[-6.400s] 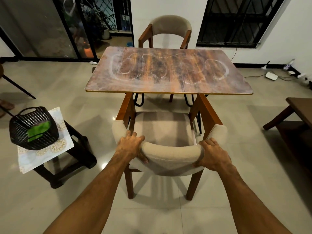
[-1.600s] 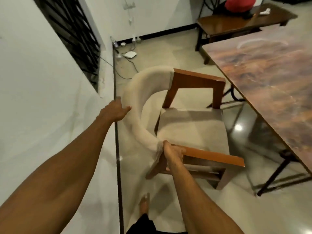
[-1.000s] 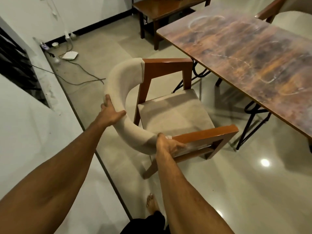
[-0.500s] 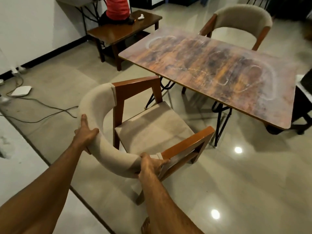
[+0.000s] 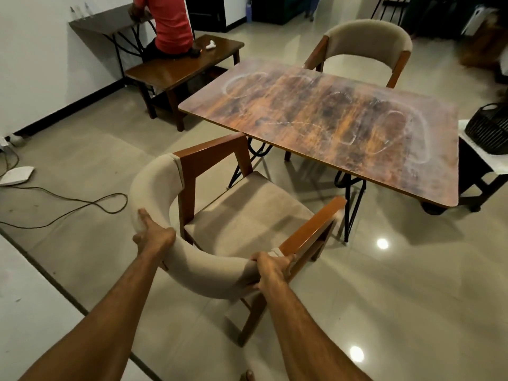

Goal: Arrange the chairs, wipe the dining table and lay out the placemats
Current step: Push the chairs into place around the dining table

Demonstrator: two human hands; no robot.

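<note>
The armchair (image 5: pixel 242 215) was gripped at its backrest (image 5: pixel 154 185) by the left hand (image 5: pixel 154 237) and right hand (image 5: pixel 270 273), fingers (image 5: pixel 284 262) clamped round it. The counter (image 5: pixel 330 119) lay ahead and rightward of the fingers, nearer the right hand.

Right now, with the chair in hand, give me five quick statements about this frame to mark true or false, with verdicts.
1. The left hand and right hand both hold the near chair by its padded back. True.
2. A second chair stands at the far side of the dining table. True.
3. The near chair is pushed fully under the dining table. False: it stands clear of the table, angled near one corner.
4. Placemats are laid out on the dining table. False: the top shows only whitish smear marks.
5. The black basket sits on the dining table. False: it sits on a low stool beside the table's end.
</note>
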